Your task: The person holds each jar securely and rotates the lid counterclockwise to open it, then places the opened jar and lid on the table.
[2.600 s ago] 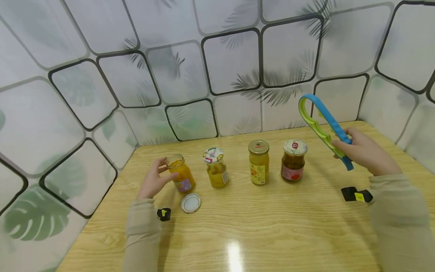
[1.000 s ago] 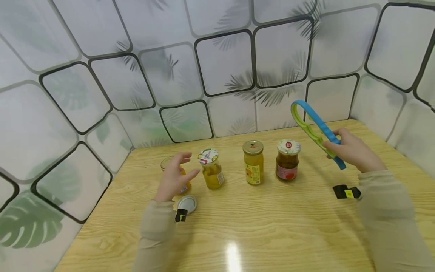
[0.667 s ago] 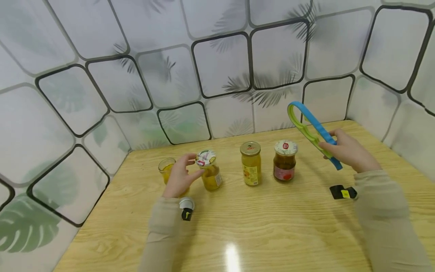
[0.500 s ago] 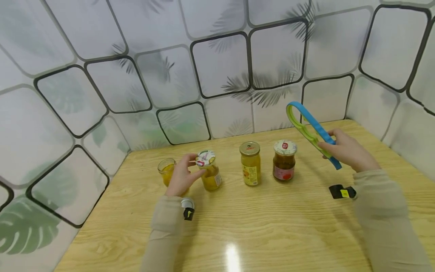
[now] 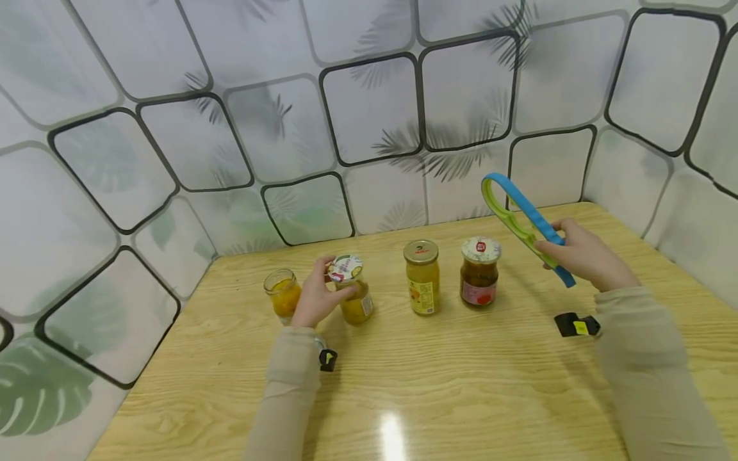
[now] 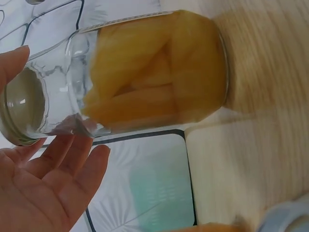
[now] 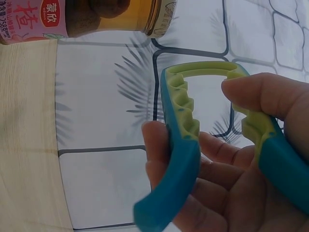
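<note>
My left hand point(image 5: 317, 301) holds a glass jar of yellow fruit point(image 5: 359, 308) near its top, where it stands on the table under a white patterned lid point(image 5: 344, 268). In the left wrist view, the thumb point(image 6: 13, 63) lies at the lid's edge and the fingers reach round the jar's point(image 6: 145, 77) other side. My right hand point(image 5: 590, 254) grips a blue and green jar opener point(image 5: 528, 209) in the air; the right wrist view shows thumb and fingers on its two handles. Left of my left hand, an uncovered jar point(image 5: 284, 298) holds orange fruit.
A gold-lidded jar of yellow fruit point(image 5: 423, 285) and a dark jar with a pink label point(image 5: 479, 288) stand further right. A loose lid point(image 5: 320, 344) lies mostly hidden behind my left wrist. A patterned wall covering point(image 5: 380, 198) borders the wooden table point(image 5: 461, 384).
My left hand has left the uncovered orange-fruit jar, moved right and taken hold of the jar with the white patterned lid. The right hand keeps holding the jar opener up.
</note>
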Demonstrator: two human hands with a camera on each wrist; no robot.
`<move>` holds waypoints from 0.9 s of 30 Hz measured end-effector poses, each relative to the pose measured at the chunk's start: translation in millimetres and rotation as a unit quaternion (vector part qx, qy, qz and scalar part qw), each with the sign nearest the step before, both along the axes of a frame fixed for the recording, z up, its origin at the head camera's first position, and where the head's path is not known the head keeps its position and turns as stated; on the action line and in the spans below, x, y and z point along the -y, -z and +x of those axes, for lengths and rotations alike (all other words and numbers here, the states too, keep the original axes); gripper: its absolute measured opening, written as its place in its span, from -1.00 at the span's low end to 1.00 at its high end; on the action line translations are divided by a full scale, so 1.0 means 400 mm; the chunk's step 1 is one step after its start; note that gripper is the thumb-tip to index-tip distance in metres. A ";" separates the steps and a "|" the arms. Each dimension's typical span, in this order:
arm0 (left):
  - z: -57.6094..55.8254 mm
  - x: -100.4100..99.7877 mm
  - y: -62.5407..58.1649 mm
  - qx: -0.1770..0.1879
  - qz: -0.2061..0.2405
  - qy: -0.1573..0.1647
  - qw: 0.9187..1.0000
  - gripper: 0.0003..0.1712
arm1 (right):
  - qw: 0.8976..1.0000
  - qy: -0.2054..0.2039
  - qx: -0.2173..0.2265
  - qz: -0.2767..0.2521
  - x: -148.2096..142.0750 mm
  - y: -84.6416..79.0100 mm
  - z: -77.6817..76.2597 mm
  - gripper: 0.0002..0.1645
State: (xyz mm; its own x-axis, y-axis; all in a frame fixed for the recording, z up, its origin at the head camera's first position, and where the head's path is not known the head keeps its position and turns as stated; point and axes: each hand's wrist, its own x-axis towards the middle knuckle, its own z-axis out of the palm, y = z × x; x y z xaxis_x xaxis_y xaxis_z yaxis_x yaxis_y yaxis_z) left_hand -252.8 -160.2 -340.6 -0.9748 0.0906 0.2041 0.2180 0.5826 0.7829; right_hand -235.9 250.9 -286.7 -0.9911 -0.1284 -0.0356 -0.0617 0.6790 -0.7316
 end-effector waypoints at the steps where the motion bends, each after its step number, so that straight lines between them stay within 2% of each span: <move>1: -0.002 -0.001 0.003 0.002 0.002 0.000 1.000 -0.19 | 1.000 0.000 -0.001 0.000 0.000 0.000 0.000 -0.20; 12: -0.016 -0.012 0.026 0.032 0.057 -0.001 0.998 -0.22 | 1.000 -0.005 -0.002 0.000 0.002 0.004 -0.004 -0.20; 17: -0.022 -0.018 0.038 0.050 0.080 0.007 0.996 -0.17 | 1.000 -0.007 -0.003 -0.001 0.000 0.004 -0.004 -0.20; 27: -0.022 -0.018 0.058 0.078 0.077 0.002 0.994 -0.16 | 1.000 -0.008 -0.003 -0.001 0.001 0.005 -0.006 -0.20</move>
State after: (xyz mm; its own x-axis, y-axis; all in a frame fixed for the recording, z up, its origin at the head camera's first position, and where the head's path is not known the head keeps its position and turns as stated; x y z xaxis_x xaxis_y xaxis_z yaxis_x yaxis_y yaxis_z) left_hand -261.8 -153.0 -363.7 -0.9953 0.0737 0.0630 0.0897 0.4524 0.8873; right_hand -238.4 250.5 -288.9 -0.9892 -0.1436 -0.0293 -0.0766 0.6771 -0.7319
